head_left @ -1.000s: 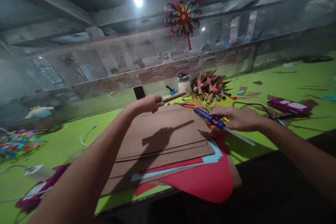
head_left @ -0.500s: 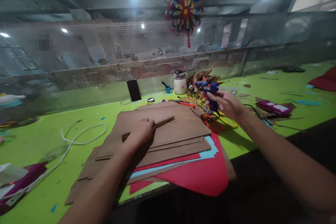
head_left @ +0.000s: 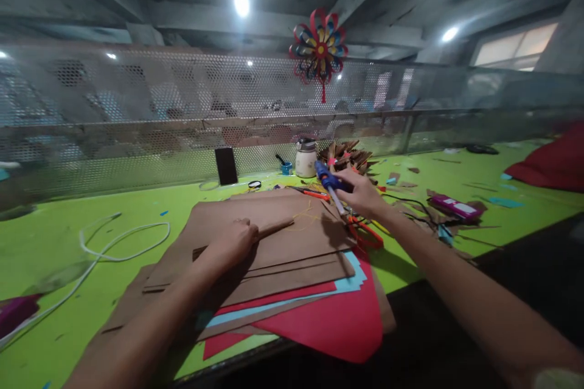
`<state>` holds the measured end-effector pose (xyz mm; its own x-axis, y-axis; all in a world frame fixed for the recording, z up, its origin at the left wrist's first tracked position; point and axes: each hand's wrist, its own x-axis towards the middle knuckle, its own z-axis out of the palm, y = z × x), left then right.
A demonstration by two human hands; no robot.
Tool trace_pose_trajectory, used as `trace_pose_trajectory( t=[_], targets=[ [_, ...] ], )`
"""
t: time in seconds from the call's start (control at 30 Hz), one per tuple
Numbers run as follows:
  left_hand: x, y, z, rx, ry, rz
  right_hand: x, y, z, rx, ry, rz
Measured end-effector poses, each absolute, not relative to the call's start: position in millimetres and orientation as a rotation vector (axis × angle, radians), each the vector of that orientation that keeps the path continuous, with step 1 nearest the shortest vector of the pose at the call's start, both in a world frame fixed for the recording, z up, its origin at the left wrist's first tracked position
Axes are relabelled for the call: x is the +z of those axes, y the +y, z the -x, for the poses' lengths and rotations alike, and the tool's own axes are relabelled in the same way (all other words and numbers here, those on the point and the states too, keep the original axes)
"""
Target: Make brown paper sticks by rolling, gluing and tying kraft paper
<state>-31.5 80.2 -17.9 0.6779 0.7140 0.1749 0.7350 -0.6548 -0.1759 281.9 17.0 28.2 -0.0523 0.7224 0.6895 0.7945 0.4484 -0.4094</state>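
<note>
My right hand (head_left: 364,192) is closed round a blue hot glue gun (head_left: 327,177), held above the right side of the paper stack. A pale glue stick (head_left: 338,203) sticks out of the gun, slanting down toward the paper. My left hand (head_left: 238,239) rests on the top brown paper sheet (head_left: 274,209), its fingers closed over a narrow folded brown paper strip (head_left: 276,228). The strip's free end points right, beside a loose tangle of thin yellow thread (head_left: 308,216). Beneath the brown sheets lie light blue paper (head_left: 351,281) and red paper (head_left: 328,325).
Behind the stack stand a dark phone (head_left: 227,166), a small blue pot (head_left: 286,168) and a white bottle (head_left: 306,159). Orange-handled scissors (head_left: 367,232) lie under my right hand. A white cable (head_left: 125,253) loops at left; a purple box (head_left: 456,207) sits right.
My right hand has turned the glue gun, so the glue stick slants downward instead of pointing right. The left hand stays on the strip. The camera has tilted up slightly.
</note>
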Motion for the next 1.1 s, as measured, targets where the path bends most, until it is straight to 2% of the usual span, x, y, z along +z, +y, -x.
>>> trace_pose_trajectory(
  t=[0.17,0.47,0.7,0.93,1.1],
  targets=[
    [-19,73,35,-0.208,-1.161,2.671,16,65,-284,-0.124,-1.722,1.691],
    [-31,74,42,-0.312,-1.226,2.644,2,148,-266,-0.115,-1.796,1.999],
    [-34,77,47,-0.351,-1.265,2.716,-17,160,-240,-0.153,-1.974,2.003],
    [-33,77,50,-0.327,-1.244,2.736,-8,156,-243,-0.091,-2.067,1.972],
    [-30,76,49,-0.340,-1.245,2.762,3,119,-227,-0.011,-2.119,1.745]
  ],
)
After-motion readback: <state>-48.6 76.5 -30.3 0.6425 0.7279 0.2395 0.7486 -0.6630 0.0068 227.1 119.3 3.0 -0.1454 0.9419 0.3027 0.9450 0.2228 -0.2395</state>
